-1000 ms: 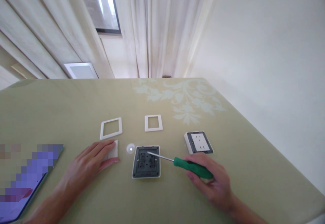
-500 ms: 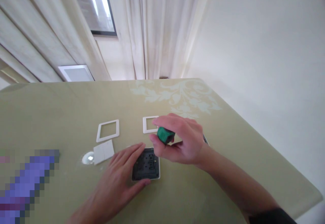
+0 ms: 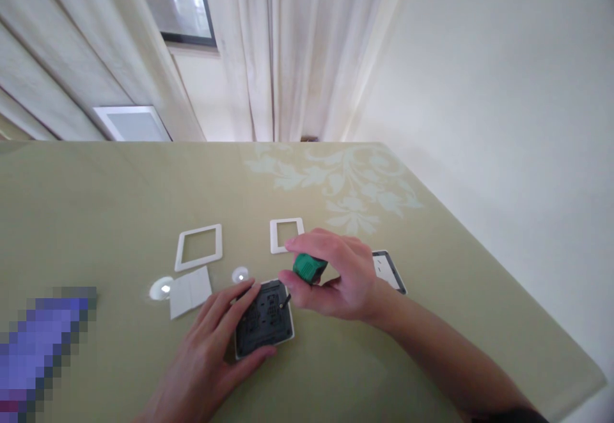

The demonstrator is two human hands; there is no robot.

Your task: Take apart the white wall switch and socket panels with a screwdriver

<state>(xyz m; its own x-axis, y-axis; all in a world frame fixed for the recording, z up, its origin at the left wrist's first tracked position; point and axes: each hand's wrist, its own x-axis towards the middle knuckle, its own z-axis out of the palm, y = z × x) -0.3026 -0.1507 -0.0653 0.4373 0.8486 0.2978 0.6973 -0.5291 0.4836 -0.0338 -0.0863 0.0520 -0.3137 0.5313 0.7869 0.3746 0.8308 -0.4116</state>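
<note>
A square wall-socket panel [image 3: 261, 327] lies on the table with its dark inner side up and a pale rim around it. My left hand [image 3: 215, 333] grips it, fingers over its far left edge and thumb along the near edge. In my right hand [image 3: 338, 276] is a screwdriver [image 3: 307, 268] with a green handle. Its dark shaft slants down to the right part of the panel, where the tip meets or nearly meets a small brass-coloured screw.
Two white square frames, one left [image 3: 178, 250] and one centre [image 3: 274, 237], lie beyond my hands. A white switch plate [image 3: 190, 292] rests at left. Past my right wrist is another socket panel [image 3: 388, 272], partly covered. A blurred blue-purple shape [image 3: 43, 340] lies at far left.
The panel has shifted slightly left and nearer, and turned a little. The screwdriver's shaft now shows, reaching the panel. More of the second socket panel has come into view.
</note>
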